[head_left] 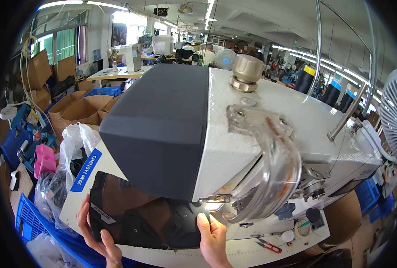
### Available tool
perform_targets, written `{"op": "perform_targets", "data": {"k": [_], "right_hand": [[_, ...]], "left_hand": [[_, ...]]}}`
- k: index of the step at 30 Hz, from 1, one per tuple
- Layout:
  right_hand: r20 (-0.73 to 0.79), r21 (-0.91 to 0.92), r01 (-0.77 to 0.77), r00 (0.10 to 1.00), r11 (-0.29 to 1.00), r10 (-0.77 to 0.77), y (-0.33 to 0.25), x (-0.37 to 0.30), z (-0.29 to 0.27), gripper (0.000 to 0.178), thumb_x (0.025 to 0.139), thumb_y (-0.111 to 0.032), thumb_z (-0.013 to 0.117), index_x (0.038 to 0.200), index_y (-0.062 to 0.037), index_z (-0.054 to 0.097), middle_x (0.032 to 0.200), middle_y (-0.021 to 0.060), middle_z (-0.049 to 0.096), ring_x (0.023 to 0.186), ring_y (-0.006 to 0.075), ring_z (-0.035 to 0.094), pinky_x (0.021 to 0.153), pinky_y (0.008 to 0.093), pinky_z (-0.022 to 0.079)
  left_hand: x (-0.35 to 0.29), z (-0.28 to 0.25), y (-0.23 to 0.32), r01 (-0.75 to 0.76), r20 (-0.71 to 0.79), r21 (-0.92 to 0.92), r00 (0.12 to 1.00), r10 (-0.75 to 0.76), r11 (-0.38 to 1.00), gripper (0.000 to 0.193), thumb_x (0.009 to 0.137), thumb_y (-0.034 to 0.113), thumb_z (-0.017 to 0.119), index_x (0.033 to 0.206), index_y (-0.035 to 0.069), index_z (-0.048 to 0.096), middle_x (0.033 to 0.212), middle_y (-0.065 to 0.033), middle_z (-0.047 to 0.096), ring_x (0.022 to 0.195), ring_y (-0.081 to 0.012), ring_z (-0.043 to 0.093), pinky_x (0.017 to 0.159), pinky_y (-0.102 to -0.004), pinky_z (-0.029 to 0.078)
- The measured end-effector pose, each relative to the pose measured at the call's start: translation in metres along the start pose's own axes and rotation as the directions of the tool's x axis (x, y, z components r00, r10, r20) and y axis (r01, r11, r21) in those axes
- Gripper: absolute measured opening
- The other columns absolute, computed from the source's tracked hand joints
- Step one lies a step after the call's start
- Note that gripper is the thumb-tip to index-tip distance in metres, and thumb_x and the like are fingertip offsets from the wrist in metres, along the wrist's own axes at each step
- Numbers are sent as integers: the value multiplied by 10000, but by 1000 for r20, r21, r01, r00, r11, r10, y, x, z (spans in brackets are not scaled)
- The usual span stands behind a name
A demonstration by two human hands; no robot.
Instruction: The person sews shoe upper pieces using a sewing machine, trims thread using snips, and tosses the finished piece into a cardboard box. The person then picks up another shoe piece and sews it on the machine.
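A black fabric panel (pixel 140 219) with a sheer mesh part, small eyelets and a pale label lies on the white machine table. My left hand (pixel 98 239) grips its left end, thumb on top and fingers round the edge. At the right end, my right hand (pixel 213 239) pinches the panel between thumb and forefinger, close to the lit needle area. Over it stands a sewing machine (pixel 238 152) with a dark grey cover (pixel 156 120) and a clear curved guard (pixel 281 165). The head hides the panel's far edge and the needle.
Red-handled thread snips (pixel 270 246), a white tape roll (pixel 303 228) and small pots lie on the table (pixel 252 257) at right. Left are a blue crate (pixel 29 221), plastic bags (pixel 75 143) and cardboard boxes (pixel 82 109). Thread cones (pixel 304 80) and a fan (pixel 395 111) stand at right.
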State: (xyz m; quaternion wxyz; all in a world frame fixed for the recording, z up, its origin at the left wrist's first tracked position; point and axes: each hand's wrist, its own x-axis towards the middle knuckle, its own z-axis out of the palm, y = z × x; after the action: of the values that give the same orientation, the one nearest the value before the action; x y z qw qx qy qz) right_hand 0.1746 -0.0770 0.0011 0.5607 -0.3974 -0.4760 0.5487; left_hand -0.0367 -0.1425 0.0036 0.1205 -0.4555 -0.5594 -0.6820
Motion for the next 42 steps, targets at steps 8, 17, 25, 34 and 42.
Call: {"op": "perform_targets", "data": {"k": [8,17,25,34,42], "right_hand": [[-19,-32,-139,990,990,138,-7,-7,4,280,964,-168,518,1060,84,592,905,13,586,853,90,499,774,230,408],[-107,-114,-143,986,983,130,-4,-14,-9,328,926,-173,590,1101,104,589,1023,97,638,969,145,563,860,261,428],[-77,-1,-107,991,994,107,8,-12,-10,299,908,-135,617,1100,94,588,982,83,623,910,131,588,787,241,468],[-70,14,-101,992,995,102,-2,-17,-8,334,912,-127,603,1158,96,567,1007,85,618,900,134,590,793,251,478],[8,51,-100,995,994,100,-5,-18,-13,265,920,-86,571,1130,74,572,1033,74,613,930,134,593,854,253,450]], "left_hand": [[30,18,-1,-16,44,-22,999,17,1000,569,873,387,518,1256,-30,467,1309,-212,485,1232,-292,460,1037,-400,337],[48,37,-2,51,106,-117,994,-39,992,473,846,238,536,1237,-27,502,1267,-172,526,1203,-259,482,1005,-375,354],[70,53,-12,89,180,-106,981,-69,990,411,852,142,546,1218,-43,522,1199,-139,558,1100,-199,532,944,-321,403],[90,71,-8,90,201,-188,978,-51,978,300,886,80,539,1169,-17,519,885,-67,616,794,-76,563,715,-194,436],[82,66,-26,129,265,-266,963,-56,955,469,905,304,529,1229,-30,474,1140,-131,542,1097,-204,502,977,-326,349]]}}
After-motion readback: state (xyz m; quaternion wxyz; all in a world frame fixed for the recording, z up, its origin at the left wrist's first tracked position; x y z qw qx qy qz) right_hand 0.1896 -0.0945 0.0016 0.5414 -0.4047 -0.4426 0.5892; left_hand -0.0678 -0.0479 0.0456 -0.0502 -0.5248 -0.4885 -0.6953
